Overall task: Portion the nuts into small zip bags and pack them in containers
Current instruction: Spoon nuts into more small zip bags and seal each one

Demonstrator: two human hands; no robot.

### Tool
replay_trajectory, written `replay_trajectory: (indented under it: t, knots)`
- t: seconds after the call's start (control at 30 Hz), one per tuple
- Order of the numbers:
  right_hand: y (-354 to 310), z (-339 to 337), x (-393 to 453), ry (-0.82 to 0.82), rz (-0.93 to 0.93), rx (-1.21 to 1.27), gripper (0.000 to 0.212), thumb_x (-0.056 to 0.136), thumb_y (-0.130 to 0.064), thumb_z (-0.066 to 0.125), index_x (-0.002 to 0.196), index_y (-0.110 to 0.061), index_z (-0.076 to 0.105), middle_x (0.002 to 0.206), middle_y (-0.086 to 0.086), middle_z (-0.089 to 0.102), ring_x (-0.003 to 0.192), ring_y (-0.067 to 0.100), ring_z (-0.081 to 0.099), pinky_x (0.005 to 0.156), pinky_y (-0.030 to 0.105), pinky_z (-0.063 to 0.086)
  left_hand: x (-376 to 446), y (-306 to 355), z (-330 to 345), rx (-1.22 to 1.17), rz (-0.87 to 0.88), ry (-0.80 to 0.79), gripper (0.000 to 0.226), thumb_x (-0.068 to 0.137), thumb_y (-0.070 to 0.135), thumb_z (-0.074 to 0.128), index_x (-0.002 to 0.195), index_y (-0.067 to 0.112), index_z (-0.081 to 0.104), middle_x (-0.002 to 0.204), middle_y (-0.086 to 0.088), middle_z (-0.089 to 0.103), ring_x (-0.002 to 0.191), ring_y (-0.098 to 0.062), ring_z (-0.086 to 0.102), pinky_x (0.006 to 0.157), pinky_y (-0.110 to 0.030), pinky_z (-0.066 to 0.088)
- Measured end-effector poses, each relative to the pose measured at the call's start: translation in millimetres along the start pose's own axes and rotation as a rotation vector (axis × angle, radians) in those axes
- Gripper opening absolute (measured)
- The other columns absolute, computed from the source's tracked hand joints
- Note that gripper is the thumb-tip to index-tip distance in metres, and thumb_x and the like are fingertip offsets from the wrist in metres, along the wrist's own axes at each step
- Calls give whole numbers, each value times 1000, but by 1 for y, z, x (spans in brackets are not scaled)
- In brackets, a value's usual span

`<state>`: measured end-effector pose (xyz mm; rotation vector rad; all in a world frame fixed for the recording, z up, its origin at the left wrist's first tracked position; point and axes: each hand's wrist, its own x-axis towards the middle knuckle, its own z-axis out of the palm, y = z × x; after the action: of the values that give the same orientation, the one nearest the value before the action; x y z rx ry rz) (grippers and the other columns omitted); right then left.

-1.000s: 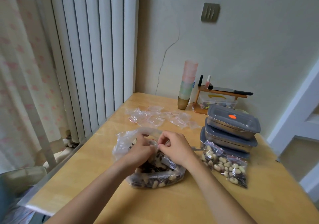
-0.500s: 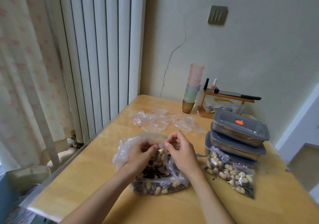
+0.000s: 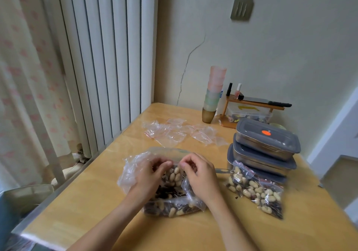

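The big bag of nuts (image 3: 170, 198) lies on the surface (image 3: 93, 198) directly under both hands, in front of the person. Its long axis goes from the person toward the wall, and the mouth is at the far end. The left hand (image 3: 149, 175) pinches the left side of the mouth with curled fingers, and the right hand (image 3: 201, 175) pinches the right side in the same way. The two hands are very close to each other, almost touching, with the opening between them. So the next move, I think, depends on pulling the two lips apart sideways, each hand toward its own side, so that nuts can be taken out.

The empty small zip bags (image 3: 180, 133) lie spread beyond the big bag, toward the wall; both hands are about equally near to them, but must reach over the open mouth. The filled zip bags (image 3: 257, 190) lie to the right, just beside the right hand, and lean against the stack of containers (image 3: 265, 148), which have their lids on. The right hand is clearly nearer to these. The stacked cups (image 3: 214, 94) and the small wooden shelf (image 3: 251, 105) stand far back, well apart from the hands, and do not stand in the way. One loose crumb lies near the filled bags.
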<state>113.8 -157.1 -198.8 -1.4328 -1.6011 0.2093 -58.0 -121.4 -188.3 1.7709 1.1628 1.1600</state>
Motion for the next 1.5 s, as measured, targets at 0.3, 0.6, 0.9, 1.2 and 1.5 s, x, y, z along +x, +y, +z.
replay_trajectory:
  t: [0.3, 0.6, 0.9, 1.2, 1.5]
  knots:
    - [-18, -1, -6, -4, -80, 70, 9, 101, -37, 64, 97, -30, 59, 94, -14, 65, 92, 12, 64, 75, 35, 54, -4, 14, 8, -126, 73, -2, 19, 102, 28, 58, 84, 22, 63, 77, 1, 63, 71, -13, 60, 66, -31, 51]
    - [-8, -70, -6, 165, 133, -41, 13, 105, -25, 56, 94, -26, 62, 79, -10, 65, 75, 3, 63, 65, 19, 48, -9, 9, 17, -111, -59, -37, 21, 105, 31, 49, 93, 28, 66, 91, 6, 71, 85, -3, 66, 73, -23, 49]
    - [56, -109, -47, 447, 423, -326, 21, 103, -7, 48, 84, -13, 54, 81, 0, 63, 82, 27, 55, 65, 38, 25, -5, 1, 40, 213, 31, -157, 25, 86, 4, 56, 85, 28, 61, 80, 2, 63, 72, -13, 57, 64, -31, 46]
    - [70, -91, -64, 420, 327, -654, 12, 89, -2, 69, 81, -10, 67, 87, 10, 59, 78, 39, 62, 60, 36, 43, -10, 3, 29, 180, 85, -124, 26, 86, 1, 57, 82, 26, 64, 84, 1, 65, 82, -14, 58, 74, -34, 48]
    - [41, -84, -44, 574, 176, -601, 12, 89, 0, 71, 85, -11, 67, 93, 4, 57, 86, 27, 53, 71, 31, 38, 8, -17, 0, 251, 162, 2, 23, 90, -2, 59, 89, 21, 63, 91, 7, 62, 81, -8, 60, 69, -22, 49]
